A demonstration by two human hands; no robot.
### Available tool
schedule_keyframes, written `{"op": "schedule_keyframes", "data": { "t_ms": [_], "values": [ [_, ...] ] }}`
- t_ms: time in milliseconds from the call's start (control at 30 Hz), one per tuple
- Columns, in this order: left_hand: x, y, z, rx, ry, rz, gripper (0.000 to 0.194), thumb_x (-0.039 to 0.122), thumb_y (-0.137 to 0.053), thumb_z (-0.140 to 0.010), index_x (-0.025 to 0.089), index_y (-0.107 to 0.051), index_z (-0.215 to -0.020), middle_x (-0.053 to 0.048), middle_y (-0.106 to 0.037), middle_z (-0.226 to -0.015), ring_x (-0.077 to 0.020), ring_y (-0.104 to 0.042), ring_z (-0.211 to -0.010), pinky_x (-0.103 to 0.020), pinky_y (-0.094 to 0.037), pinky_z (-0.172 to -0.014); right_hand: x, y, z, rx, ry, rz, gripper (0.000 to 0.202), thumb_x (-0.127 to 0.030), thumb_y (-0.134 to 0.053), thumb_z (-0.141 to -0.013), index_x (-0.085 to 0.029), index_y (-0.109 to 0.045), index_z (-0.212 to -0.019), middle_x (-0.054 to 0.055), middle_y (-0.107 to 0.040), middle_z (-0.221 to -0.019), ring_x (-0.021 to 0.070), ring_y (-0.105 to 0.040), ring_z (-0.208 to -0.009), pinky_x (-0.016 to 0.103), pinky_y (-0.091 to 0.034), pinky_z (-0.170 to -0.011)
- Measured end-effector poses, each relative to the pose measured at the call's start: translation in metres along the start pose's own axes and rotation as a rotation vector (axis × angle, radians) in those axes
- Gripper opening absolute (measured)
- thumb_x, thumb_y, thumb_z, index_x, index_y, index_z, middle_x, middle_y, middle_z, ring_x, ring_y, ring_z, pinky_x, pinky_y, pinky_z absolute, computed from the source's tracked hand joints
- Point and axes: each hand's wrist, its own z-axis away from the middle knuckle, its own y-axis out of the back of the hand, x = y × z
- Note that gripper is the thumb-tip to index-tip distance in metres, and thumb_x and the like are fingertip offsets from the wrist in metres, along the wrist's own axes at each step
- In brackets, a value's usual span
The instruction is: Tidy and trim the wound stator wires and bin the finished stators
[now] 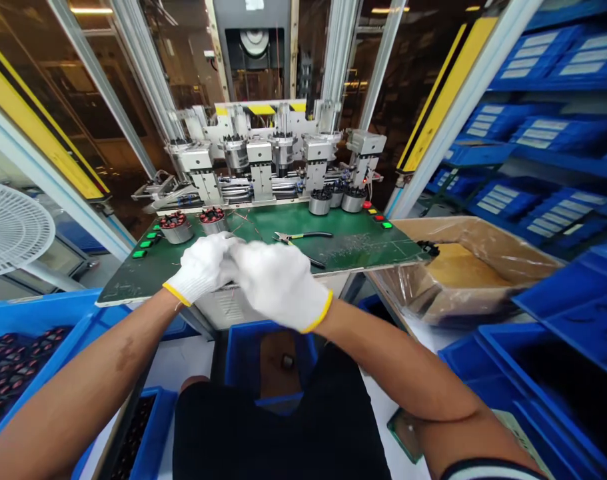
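The left hand (200, 267) and right hand (278, 283) met near the table's (143, 277) front edge, pinch indiscernible; steadying both, clear of the pliers (314, 235), seemed wise.

Between the left cylinders (177, 232) and the right cylinders (320, 204), the bench (270, 217) offers a passage back to the machine (260, 172), which closes the far side. The pliers (306, 235) lie just beyond the right hand (278, 280), in the way of a low reach forward. To their right, the bench leaves open room toward the carton (458, 307). Yellow posts (446, 93) limit both sides
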Motion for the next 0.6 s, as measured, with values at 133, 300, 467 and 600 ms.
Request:
{"op": "schedule_keyframes", "data": {
  "t_ms": [133,300,467,600],
  "values": [
    [0.001,0.000,0.001,0.033,-0.020,0.005,0.038,0.046,-0.049,-0.079,0.023,-0.065,-0.104,-0.007,-0.067,-0.105,-0.0271,-0.064,-0.094,-0.032,-0.046,-0.068,0.033,-0.001,-0.013,-0.135,0.108,0.166,0.027,-0.017,-0.041,-0.093,-0.017,-0.054,-0.116,0.009,-0.065,-0.098,0.0247,-0.063,-0.081,0.034,-0.047,-0.068],
    [0.002,0.003,0.000,0.057,-0.103,0.035,0.040,0.048,-0.050,-0.081,0.025,-0.064,-0.110,-0.006,-0.065,-0.111,-0.0253,-0.061,-0.100,-0.034,-0.047,-0.080,0.040,-0.006,-0.008,-0.241,0.161,0.281,0.017,-0.011,-0.044,-0.086,-0.015,-0.058,-0.093,0.010,-0.064,-0.083,0.0287,-0.063,-0.079,0.035,-0.046,-0.063],
    [-0.001,0.019,0.022,0.194,-0.353,-0.057,0.036,0.038,-0.045,-0.087,0.022,-0.063,-0.114,-0.009,-0.062,-0.122,-0.0274,-0.057,-0.106,-0.042,-0.045,-0.090,0.041,-0.003,-0.009,-0.260,0.145,0.284,0.016,-0.009,-0.045,-0.084,-0.015,-0.058,-0.091,0.010,-0.063,-0.083,0.0277,-0.063,-0.078,0.036,-0.046,-0.063],
    [-0.009,0.029,0.053,0.085,-0.566,-0.044,0.042,0.021,-0.029,-0.090,0.025,-0.062,-0.114,-0.007,-0.067,-0.116,-0.0216,-0.062,-0.100,-0.036,-0.049,-0.085,0.047,-0.010,-0.013,-0.240,0.137,0.284,0.015,-0.010,-0.047,-0.084,-0.014,-0.058,-0.092,0.011,-0.062,-0.085,0.0282,-0.062,-0.079,0.035,-0.046,-0.063]
  ]
}}
